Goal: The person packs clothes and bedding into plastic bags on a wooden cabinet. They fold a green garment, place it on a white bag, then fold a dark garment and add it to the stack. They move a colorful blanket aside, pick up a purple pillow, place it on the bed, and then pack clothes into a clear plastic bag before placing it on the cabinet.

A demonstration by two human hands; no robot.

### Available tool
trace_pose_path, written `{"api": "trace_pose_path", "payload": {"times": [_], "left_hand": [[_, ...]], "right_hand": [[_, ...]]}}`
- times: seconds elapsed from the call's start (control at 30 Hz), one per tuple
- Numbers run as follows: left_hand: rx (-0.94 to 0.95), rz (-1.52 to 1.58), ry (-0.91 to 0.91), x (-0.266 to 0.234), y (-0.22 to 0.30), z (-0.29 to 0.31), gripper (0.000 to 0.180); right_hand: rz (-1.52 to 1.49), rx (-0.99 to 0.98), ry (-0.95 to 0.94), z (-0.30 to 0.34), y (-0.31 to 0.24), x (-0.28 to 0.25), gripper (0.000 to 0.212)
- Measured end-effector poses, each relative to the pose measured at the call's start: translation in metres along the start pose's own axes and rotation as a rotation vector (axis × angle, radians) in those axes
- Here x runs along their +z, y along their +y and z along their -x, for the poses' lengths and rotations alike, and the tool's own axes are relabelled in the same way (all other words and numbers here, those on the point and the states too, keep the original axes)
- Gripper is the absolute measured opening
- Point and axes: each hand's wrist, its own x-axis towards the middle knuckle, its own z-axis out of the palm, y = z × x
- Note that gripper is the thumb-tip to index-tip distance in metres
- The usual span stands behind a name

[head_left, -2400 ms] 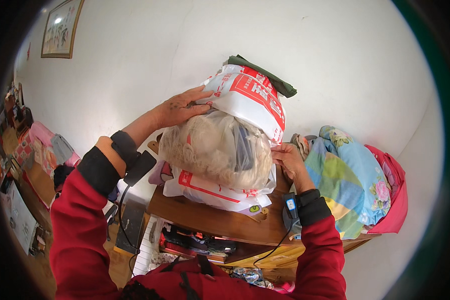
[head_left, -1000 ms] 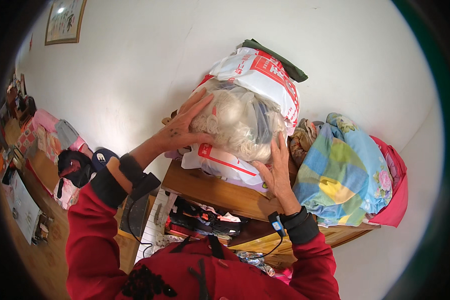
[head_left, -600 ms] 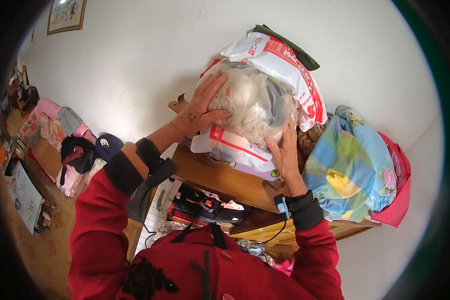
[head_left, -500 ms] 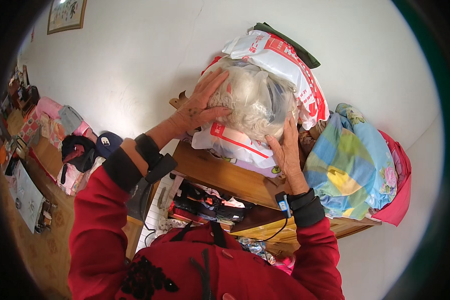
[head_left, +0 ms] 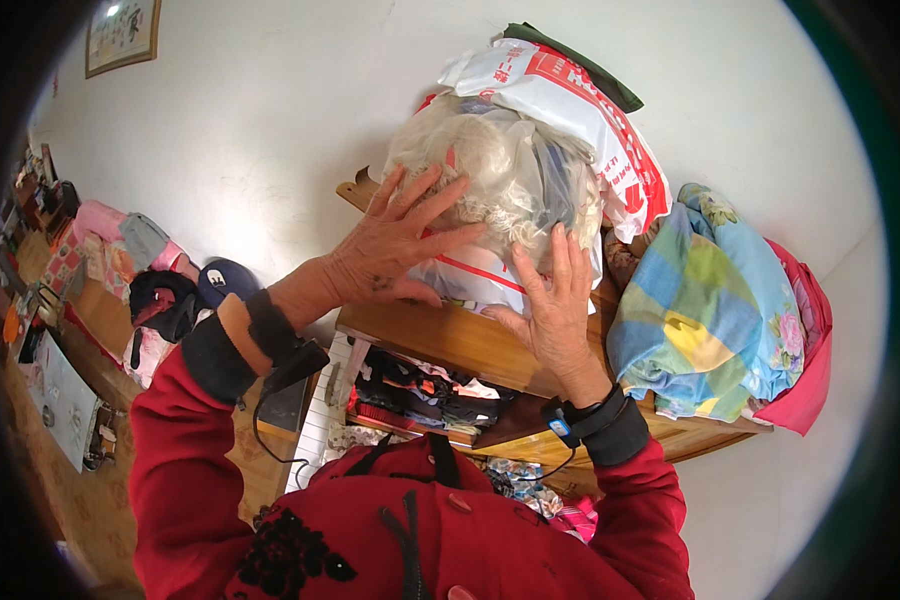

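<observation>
A bulging translucent plastic bag (head_left: 530, 150) with whitish fluffy stuff and something dark inside sits on top of a wooden cabinet (head_left: 440, 335). My left hand (head_left: 395, 240) spreads its fingers against the bag's left front. At its lower right front is my right hand (head_left: 555, 315), fingers upright and apart, the tips at the bag. Neither hand is closed round anything. Under the bag's front shows a white plastic bag (head_left: 480, 280) with a red stripe. Another white and red plastic bag (head_left: 570, 80) leans behind, with a dark green item (head_left: 590, 75) at its back.
Right of the bags lies a checked blue, green and yellow cloth bundle (head_left: 695, 310) with a red cloth (head_left: 805, 340) behind it. Folded clothes (head_left: 420, 395) fill the cabinet's open shelf. At left are a dark blue cap (head_left: 225, 283), clothes and bedding. A framed picture (head_left: 122, 35) hangs on the wall.
Both hands have slid lower on the front of the translucent bag, toward the cabinet's edge. More of the bag's top shows, and my fingers are spread wider.
</observation>
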Motion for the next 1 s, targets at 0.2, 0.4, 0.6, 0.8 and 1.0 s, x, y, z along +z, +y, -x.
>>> {"api": "trace_pose_path", "payload": {"times": [0.2, 0.4, 0.6, 0.8, 1.0], "left_hand": [[0.041, -0.022, 0.032, 0.006, -0.008, -0.004, 0.072], [0.053, -0.006, 0.04, 0.012, -0.016, -0.01, 0.074], [0.058, -0.022, 0.008, 0.008, -0.013, -0.007, 0.075], [0.089, -0.008, 0.06, 0.009, -0.015, -0.004, 0.075], [0.02, 0.032, 0.056, 0.012, -0.012, 0.001, 0.077]], "right_hand": [[0.093, -0.035, 0.017, -0.001, 0.009, 0.013, 0.075], [0.075, -0.027, 0.035, -0.007, 0.016, 0.019, 0.074], [0.044, 0.03, -0.017, -0.006, 0.008, 0.009, 0.076], [-0.026, 0.086, -0.044, -0.005, 0.005, 0.002, 0.079], [-0.089, 0.091, 0.147, 0.007, -0.003, 0.006, 0.069]]}}
